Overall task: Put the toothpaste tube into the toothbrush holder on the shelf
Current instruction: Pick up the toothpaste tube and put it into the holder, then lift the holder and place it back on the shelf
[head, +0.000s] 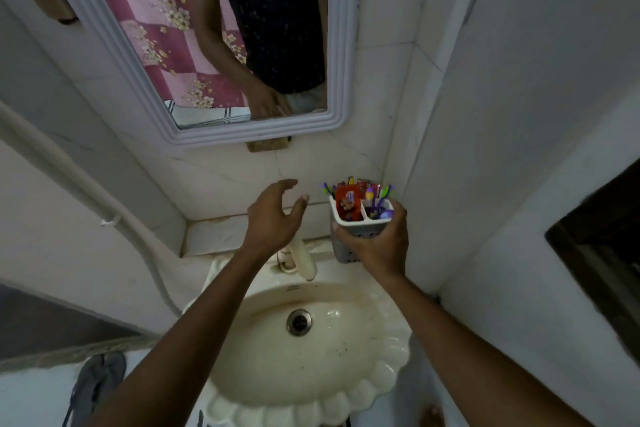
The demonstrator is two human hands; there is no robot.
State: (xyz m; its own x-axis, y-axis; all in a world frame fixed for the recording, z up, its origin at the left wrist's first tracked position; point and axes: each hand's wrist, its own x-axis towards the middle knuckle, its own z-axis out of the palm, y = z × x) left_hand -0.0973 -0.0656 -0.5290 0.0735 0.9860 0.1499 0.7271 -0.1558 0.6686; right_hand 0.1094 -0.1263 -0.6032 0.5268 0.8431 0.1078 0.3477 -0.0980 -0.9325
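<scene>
My right hand (375, 246) grips a white slotted toothbrush holder (360, 224) at the right end of the ledge behind the sink. A red toothpaste tube (347, 203) stands upright in the holder's left compartment. Several coloured toothbrushes (377, 199) fill the right compartment. My left hand (273, 218) hovers to the left of the holder with fingers spread and nothing in it.
A cream shell-edged sink (311, 340) with a drain lies below, and its tap (304, 258) stands under my left hand. A white-framed mirror (221, 45) hangs on the wall above. White walls close in on the right. Grey slippers (97, 378) lie on the floor at lower left.
</scene>
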